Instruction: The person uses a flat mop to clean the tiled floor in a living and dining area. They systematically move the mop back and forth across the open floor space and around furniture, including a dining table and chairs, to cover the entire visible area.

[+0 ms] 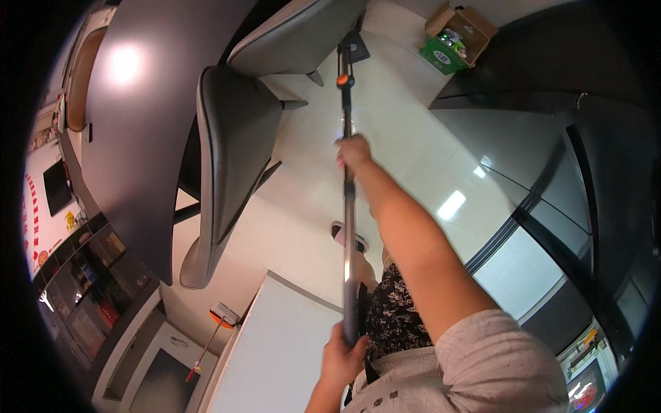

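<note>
A long-handled flat mop runs almost straight up the middle of the head view. Its dark flat head lies on the floor beside the grey chairs, below an orange piece on the pole. My right hand is stretched forward and closed round the upper-middle of the pole. Close to my body, my left hand is wrapped round the thick grip at the near end. A slipper on my foot shows next to the pole.
Two grey chairs stand at a dark table on the left. An open green-and-brown carton sits at the far right. Glossy dark panels line the right. A white surface lies near left, beside an orange-edged broom-like tool.
</note>
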A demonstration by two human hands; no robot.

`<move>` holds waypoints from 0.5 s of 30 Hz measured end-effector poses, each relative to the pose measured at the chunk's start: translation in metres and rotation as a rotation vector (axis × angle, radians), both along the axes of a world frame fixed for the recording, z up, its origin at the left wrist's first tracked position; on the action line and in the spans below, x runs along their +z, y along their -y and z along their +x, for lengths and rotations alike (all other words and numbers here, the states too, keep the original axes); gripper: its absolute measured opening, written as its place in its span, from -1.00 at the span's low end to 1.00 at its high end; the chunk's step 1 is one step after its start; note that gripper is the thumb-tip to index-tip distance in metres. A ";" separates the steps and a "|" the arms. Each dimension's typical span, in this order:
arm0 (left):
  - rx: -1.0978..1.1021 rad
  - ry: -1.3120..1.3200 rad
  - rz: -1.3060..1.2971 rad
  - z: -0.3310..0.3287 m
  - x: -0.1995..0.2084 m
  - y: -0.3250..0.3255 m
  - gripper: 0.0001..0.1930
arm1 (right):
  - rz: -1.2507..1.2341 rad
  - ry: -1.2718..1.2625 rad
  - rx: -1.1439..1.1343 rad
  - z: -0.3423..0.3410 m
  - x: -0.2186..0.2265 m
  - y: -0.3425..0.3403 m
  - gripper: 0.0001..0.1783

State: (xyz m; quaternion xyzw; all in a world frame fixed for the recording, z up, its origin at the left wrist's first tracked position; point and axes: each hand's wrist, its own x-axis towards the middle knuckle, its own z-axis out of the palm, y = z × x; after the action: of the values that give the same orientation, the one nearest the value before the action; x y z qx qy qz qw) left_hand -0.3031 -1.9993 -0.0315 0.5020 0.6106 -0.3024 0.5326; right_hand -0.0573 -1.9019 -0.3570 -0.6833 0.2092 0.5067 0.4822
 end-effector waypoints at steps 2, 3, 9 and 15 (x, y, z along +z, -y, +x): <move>0.110 0.095 -0.124 0.032 -0.003 0.008 -0.64 | -0.149 0.091 0.199 0.025 -0.004 -0.004 -0.79; 0.328 0.077 -0.284 0.043 0.001 0.008 -0.67 | -0.208 0.091 0.273 0.023 -0.002 -0.001 -0.80; 0.617 0.107 -0.479 -0.044 0.020 0.014 -0.75 | -0.113 0.628 1.803 -0.051 0.026 0.017 -0.81; 0.609 0.083 -0.547 -0.143 0.065 0.032 -0.81 | -0.226 0.495 1.482 -0.165 0.045 0.066 -0.72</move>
State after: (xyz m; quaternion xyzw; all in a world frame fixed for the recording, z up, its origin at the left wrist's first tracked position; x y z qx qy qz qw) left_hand -0.4457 -2.0310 0.0330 0.1501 0.6064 -0.2617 0.7357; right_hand -0.2227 -1.9682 -0.3117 -0.7825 -0.3637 0.5050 -0.0208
